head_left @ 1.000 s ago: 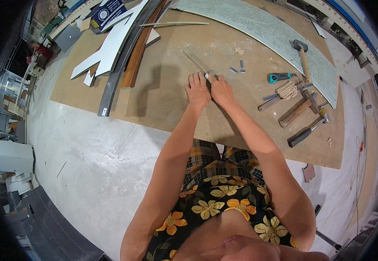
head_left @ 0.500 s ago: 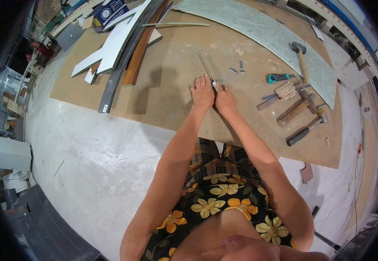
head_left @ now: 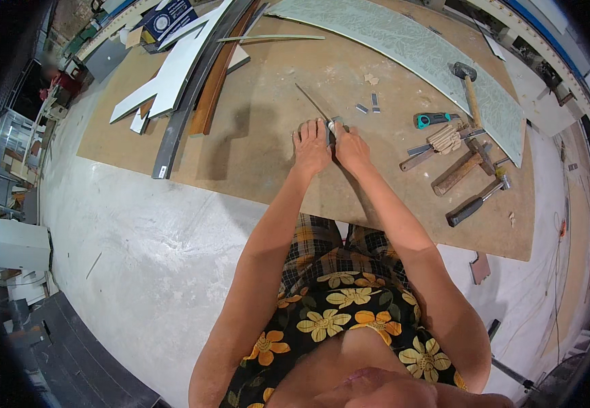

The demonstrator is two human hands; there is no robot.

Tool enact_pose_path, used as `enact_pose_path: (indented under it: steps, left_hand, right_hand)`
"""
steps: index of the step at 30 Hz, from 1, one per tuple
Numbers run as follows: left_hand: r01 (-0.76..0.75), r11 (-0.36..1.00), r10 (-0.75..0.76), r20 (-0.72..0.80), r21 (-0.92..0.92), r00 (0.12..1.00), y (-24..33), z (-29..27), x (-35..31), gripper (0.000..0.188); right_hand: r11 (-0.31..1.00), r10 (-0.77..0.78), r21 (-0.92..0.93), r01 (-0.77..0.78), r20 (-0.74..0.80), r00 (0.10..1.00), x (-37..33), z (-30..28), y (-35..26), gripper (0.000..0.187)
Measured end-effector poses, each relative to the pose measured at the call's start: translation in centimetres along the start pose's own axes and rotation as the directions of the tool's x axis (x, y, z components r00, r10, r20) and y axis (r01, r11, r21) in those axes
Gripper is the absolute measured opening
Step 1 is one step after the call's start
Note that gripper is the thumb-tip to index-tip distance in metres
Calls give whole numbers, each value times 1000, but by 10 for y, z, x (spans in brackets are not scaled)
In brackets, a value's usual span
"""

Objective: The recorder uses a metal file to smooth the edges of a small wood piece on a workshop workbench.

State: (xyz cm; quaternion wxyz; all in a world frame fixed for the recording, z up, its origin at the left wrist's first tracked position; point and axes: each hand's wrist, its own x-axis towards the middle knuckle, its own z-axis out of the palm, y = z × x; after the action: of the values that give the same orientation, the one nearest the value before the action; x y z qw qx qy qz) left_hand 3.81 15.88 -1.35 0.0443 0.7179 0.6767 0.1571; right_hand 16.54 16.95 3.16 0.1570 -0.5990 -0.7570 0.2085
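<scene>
My left hand (head_left: 312, 146) lies on the brown board tabletop (head_left: 254, 149), fingers stretched out and a little spread. Its fingertips are beside a small grey piece (head_left: 336, 121), partly hidden between the hands. My right hand (head_left: 351, 149) is closed just right of it, fingers curled round the near end of a long thin strip (head_left: 313, 100). The strip slants away to the far left; whether it is a blade, file or narrow slat is too small to tell. Two small grey-and-white rectangular pieces (head_left: 375, 103) and light wood scraps (head_left: 371, 79) lie beyond my hands.
To the right are a teal-and-black tool (head_left: 433, 120), wooden-handled tools, a hammer (head_left: 468, 168), a black-handled hammer (head_left: 477, 202) and a mallet (head_left: 470, 88). A patterned green panel (head_left: 404, 47) spans the back. Long dark (head_left: 181, 126), brown and white profiles lie left.
The far end of the thin strip has swung left. My left hand has shifted slightly left and nearer to me; my right hand has moved only a little.
</scene>
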Motion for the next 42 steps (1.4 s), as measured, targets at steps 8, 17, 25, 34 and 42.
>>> enact_pose_path:
  steps: [8,17,25,34,42]
  left_hand:
    - [34,999,-34,45,10,998,7,-4,1,77]
    - [63,998,-63,44,18,997,5,-5,1,79]
    - [79,997,-79,-26,-25,996,9,-1,3,75]
    - [74,997,-74,-61,-3,995,4,6,11,77]
    - [66,998,-66,-31,3,997,6,1,10,74]
  right_hand:
    - [999,-26,-32,25,-22,999,-29,7,23,54]
    - [999,13,-45,-11,48,999,-121,-25,54,54]
    - [998,58,-35,-57,44,997,-115,-21,58,51]
    - [998,-55,-28,56,13,998,-101,-32,64,51]
    - [999,-33,9,32,23,999,-87,-29,45,50]
